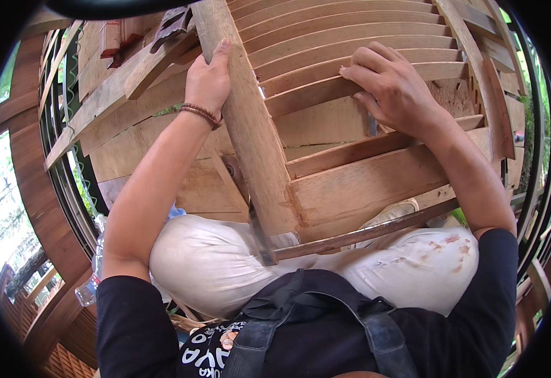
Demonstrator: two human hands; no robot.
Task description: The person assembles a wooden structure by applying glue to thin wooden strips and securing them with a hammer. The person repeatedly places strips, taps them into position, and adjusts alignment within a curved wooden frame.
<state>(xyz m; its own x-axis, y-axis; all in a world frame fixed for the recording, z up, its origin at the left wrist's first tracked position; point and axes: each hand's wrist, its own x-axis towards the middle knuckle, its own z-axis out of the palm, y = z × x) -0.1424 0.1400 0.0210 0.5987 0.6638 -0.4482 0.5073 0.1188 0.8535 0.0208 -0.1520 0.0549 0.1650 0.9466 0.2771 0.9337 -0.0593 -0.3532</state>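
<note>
Head view, looking down over my lap. My left hand (209, 79) wraps the left edge of an upright wooden post (250, 132); the thumb lies up along the post's face, the other fingers curl behind it and are hidden, so I see a closed grasp on the post but not its far side. A beaded bracelet (201, 114) circles that wrist. The post's top is cut off by the upper rim, and its foot ends at my thighs, beside a dark metal bar (363, 232) that crosses my light trousers (225, 264).

My right hand (392, 85) rests palm down on the louvred wooden panel (351, 57), fingers bent and pressed together over the edge of one slat (313, 99). A narrow dark thing shows just under the palm; I cannot tell what it is, nor whether the hand holds it.

Both forearms rise from the lower edge, the left elbow out to the side, the right arm steeply angled.

The panel fills the upper middle and leans on my lap. Loose planks (118, 82) lie to the left of the post; a curved wooden railing (36, 189) bounds the left side, with greenery beyond. A plastic bottle (89, 286) is partly hidden by my left arm.
</note>
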